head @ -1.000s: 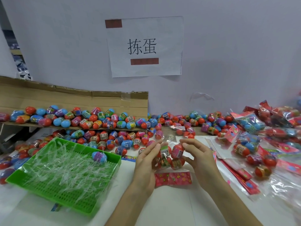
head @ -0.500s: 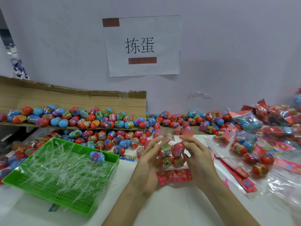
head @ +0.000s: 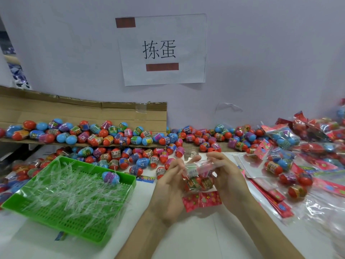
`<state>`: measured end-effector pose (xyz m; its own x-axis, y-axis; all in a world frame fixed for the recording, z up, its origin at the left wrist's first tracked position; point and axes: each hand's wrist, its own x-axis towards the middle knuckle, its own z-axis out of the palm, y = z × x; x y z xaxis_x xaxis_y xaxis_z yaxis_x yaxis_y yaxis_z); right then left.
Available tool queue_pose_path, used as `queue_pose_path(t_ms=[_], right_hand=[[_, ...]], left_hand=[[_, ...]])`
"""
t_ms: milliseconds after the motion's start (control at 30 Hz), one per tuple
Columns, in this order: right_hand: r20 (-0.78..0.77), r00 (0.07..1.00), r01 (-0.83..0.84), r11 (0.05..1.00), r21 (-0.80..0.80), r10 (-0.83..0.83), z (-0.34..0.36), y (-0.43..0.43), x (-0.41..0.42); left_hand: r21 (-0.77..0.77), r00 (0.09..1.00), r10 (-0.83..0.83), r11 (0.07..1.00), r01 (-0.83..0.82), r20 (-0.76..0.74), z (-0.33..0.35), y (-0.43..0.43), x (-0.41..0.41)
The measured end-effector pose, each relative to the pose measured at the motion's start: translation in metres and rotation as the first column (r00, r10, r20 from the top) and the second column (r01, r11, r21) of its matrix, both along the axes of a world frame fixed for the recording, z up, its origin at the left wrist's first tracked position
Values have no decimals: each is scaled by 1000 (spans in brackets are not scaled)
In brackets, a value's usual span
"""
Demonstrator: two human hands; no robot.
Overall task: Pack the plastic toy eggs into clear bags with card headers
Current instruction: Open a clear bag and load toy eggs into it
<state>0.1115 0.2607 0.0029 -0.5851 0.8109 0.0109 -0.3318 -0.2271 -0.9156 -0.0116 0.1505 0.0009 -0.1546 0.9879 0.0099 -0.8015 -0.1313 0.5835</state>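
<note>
Egg-filled clear bag — header down

I note a white paper sign with two black characters and two brown rectangular patches on the pale wall. A brown cardboard sheet stands against that wall, left. A green perforated plastic tray of clear plastic strips sits on the white worktop.
</note>
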Motion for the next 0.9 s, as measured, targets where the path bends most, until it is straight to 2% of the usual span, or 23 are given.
queue_pose_path(t_ms=[133, 233, 367, 567, 667, 733, 800, 900], right_hand=[[-8, 999, -41, 998, 50, 41, 1, -1, 0], [-15, 997, -69, 997, 32, 70, -1, -1, -1], [-164, 978, -140, 988, -71, 127, 1, -5, -3], [-224, 961, -184, 979, -92, 159, 7, -9, -1], [-217, 962, -193, 976, -103, 167, 10, -10, 0], [-160, 972, -186, 979, -81, 172, 11, -10, 0], [-93, 980, -180, 983, -25, 177, 12, -9, 1], [-111, 973, -204, 979, 18, 204, 11, -7, 2]], left_hand=[[34, 999, -26, 999, 25, 24, 1, -1, -1], [33, 1000, -30, 999, 30, 2, -1, 0, -2], [-11, 997, 27, 1000, -28, -74, -4, 1, 0], [16, 998, 17, 1000, -16, -56, -5, -3, -1], [-41, 997, 57, 997, -59, -59, -2, -3, 0], [-61, 995, 95, 994, -96, -28, -1, -3, -1], [-49, 997, 84, 995, -83, 2, 1, -6, -1], [-56, 999, 49, 997, -49, 5, 7, -7, -3]])
